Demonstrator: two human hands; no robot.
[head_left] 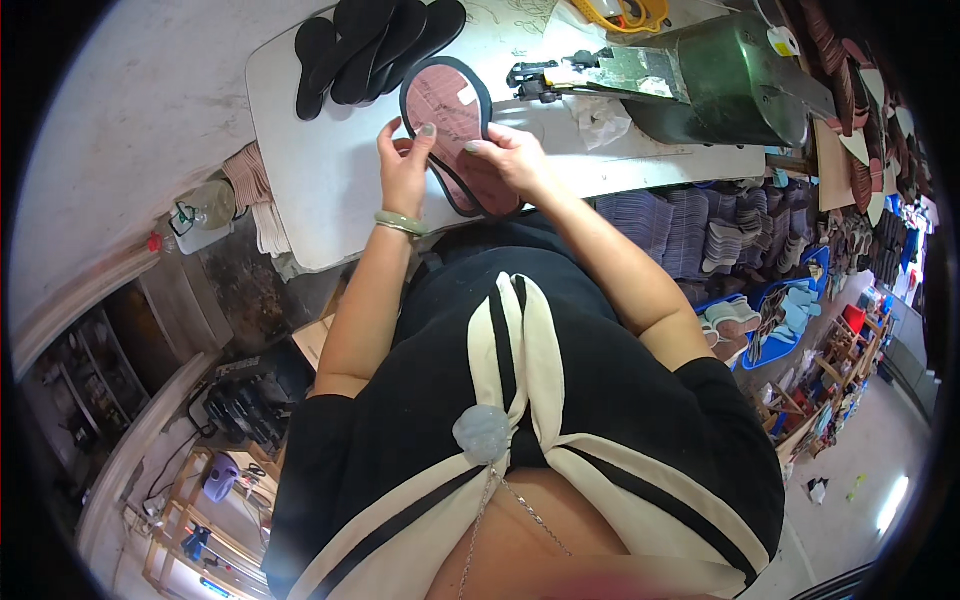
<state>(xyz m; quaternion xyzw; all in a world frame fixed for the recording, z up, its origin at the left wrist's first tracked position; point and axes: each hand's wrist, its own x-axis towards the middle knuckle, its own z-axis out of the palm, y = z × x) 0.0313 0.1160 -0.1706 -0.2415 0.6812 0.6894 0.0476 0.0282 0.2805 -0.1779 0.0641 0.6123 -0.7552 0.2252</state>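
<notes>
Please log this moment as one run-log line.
left hand: holds insole | right hand: holds insole | insole: pink, black-edged, over white table | black insoles: stacked behind

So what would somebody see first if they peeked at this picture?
Probably the pink shoe insole with a dark rim, held by both hands, the left hand and the right hand, over the white table. Next, the stack of black insoles at the table's far edge, and the green machine to the right.

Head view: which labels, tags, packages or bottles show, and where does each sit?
Small white label: stuck on the pinkish insole held by both hands, near its upper right edge.
Pale round tag: on top of the green sewing machine.
Clear plastic bottle: left of the white table, lying low, partly hidden.
</notes>
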